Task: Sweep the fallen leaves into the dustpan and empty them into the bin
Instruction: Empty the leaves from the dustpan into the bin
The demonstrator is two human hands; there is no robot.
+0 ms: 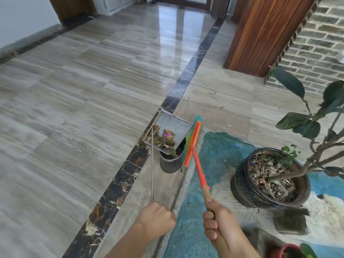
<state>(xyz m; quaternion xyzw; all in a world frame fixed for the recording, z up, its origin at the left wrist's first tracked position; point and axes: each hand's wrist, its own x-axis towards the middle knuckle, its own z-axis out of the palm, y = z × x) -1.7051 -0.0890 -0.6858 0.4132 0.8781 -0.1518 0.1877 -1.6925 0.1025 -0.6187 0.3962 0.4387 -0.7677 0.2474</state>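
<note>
A metal dustpan (173, 123) is tilted over a small round metal bin (170, 163), its lip above the bin's opening. Dry leaves and a pink petal (163, 139) lie piled at the pan's lower edge, one leaf hanging over the bin. My left hand (158, 218) is closed on the dustpan's thin metal rod handle (152, 164). My right hand (217, 224) grips the wooden end of an orange-handled broom (198, 164), whose orange head with green bristles (192, 144) stands just right of the bin.
A dark glazed plant pot (245, 183) with dry litter and a leafy stem stands on the teal patch at right. A wooden panel (264, 32) and brick wall (316, 45) rise behind. Polished marble floor (83, 90) stretches left. A red pot rim (286, 248) shows at the bottom right.
</note>
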